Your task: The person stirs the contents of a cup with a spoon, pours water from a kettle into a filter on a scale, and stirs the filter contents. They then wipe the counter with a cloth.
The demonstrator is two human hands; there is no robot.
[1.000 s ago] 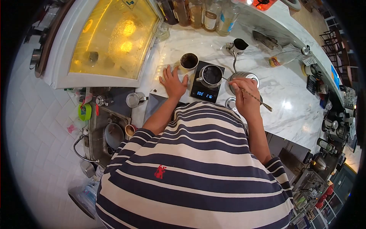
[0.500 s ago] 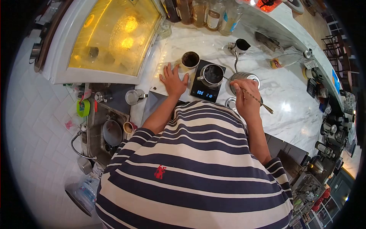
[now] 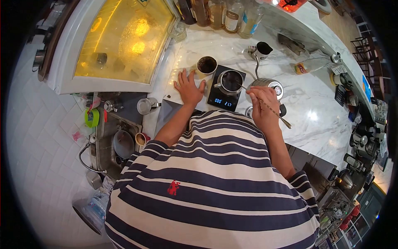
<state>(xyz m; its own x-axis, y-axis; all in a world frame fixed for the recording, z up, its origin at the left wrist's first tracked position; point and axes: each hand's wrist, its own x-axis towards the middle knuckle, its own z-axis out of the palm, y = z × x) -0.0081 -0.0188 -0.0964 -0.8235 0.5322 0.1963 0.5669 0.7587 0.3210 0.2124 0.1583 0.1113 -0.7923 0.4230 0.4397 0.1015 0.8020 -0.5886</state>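
My right hand [image 3: 265, 106] grips a long bar spoon [image 3: 275, 113] with a twisted handle. The spoon's far end dips into a metal cup of dark liquid [image 3: 231, 81]. That cup stands on a black digital scale [image 3: 222, 102] with lit blue digits. My left hand [image 3: 189, 87] lies flat on the counter with its fingers spread, left of the scale and holding nothing. Just beyond its fingertips is a pale cup with dark grounds inside [image 3: 206, 66]. Partly behind my right hand stands a gooseneck kettle [image 3: 269, 85].
Several bottles [image 3: 217, 14] line the back of the marble counter [image 3: 319, 108]. A small dark-mouthed pitcher [image 3: 263, 49] stands behind the kettle, and a clear bottle [image 3: 311, 66] lies to its right. At left are a yellow-lit display case [image 3: 120, 41], a glass mug [image 3: 145, 106] and a sink [image 3: 107, 145].
My right hand has shifted slightly left and down, and the spoon's handle has swung with it. The scale's digits differ a little. My left hand stays in place.
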